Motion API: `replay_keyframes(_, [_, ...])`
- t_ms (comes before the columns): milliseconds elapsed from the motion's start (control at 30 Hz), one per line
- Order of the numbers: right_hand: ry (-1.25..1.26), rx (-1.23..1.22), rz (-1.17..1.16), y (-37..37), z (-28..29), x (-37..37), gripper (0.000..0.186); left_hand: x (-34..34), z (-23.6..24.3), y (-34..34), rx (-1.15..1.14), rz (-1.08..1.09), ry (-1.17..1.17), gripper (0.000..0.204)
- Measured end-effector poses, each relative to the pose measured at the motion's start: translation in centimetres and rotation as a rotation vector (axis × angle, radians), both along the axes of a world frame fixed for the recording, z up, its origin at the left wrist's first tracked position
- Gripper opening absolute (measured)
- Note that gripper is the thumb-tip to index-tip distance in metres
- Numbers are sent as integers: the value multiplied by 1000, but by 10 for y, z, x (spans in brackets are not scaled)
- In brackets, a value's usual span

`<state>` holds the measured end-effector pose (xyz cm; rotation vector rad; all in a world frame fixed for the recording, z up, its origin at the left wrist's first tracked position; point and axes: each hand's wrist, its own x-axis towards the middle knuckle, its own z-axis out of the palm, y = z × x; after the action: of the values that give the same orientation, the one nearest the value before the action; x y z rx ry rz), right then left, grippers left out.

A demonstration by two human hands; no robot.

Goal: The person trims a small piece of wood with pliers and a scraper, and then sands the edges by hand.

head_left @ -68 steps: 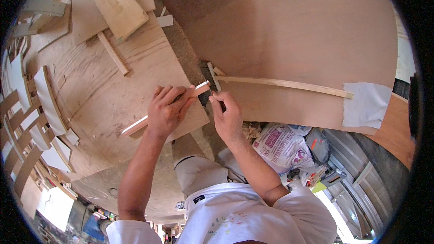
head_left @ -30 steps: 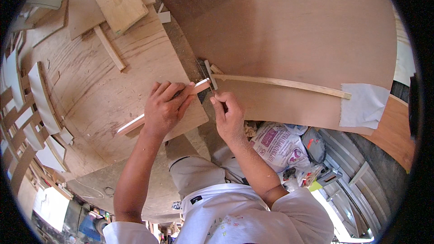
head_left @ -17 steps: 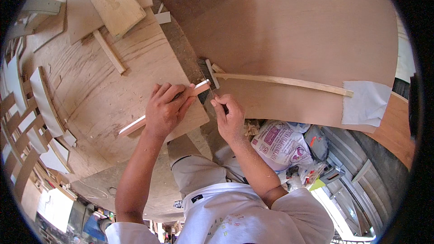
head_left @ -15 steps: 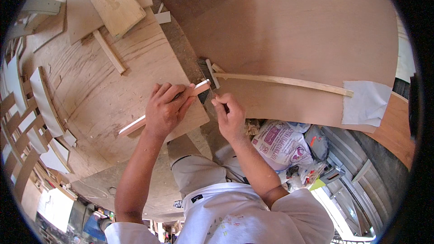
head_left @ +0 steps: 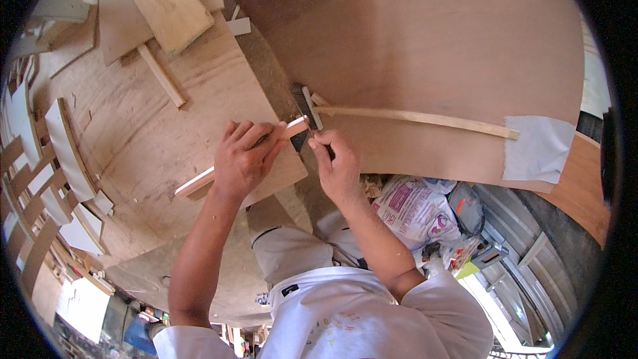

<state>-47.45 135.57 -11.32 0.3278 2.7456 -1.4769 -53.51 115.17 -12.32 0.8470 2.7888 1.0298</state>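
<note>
My left hand (head_left: 244, 156) is closed around a narrow wooden strip (head_left: 195, 182) with a white top face, pressing it on the plywood bench top. The strip's far end (head_left: 296, 127) sticks out past my fingers near the bench's right edge. At that end my right hand (head_left: 337, 159) pinches a thin, dark blade-like tool (head_left: 310, 131). The tool lies against the strip's end face; its exact kind is too small to make out.
A brush (head_left: 311, 108) with a long wooden handle (head_left: 419, 118) lies on the large brown board at right, near a white cloth (head_left: 539, 149). Wood offcuts (head_left: 167, 6) and a short batten (head_left: 161, 76) rest on the bench. A printed sack (head_left: 415, 213) stands below.
My right hand has shifted slightly up and away from me, and more of the thin tool shows beyond the strip's end. My left hand and the strip stay in place.
</note>
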Motion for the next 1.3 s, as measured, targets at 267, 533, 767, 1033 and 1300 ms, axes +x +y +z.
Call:
replay_keyframes(267, [-140, 21, -35, -4, 29, 19, 12, -2, 0, -2, 28, -7, -12, 33])
replay_keyframes(533, [-230, 89, 107, 7, 35, 15, 27, 2, 2, 1, 57, 46, 35, 26])
replay_keyframes(767, [-240, 188, 275, -3, 53, 16, 33, 17, 11, -19, -12, 36, 63, 24])
replay_keyframes(1033, [-242, 249, 292, -14, 62, 13, 22, 8, 4, -13, 57, -45, 6, 21])
replay_keyframes(1300, [-330, 317, 336, -25, 52, -13, 13, 3, 2, -14, 76, -71, 10, 19])
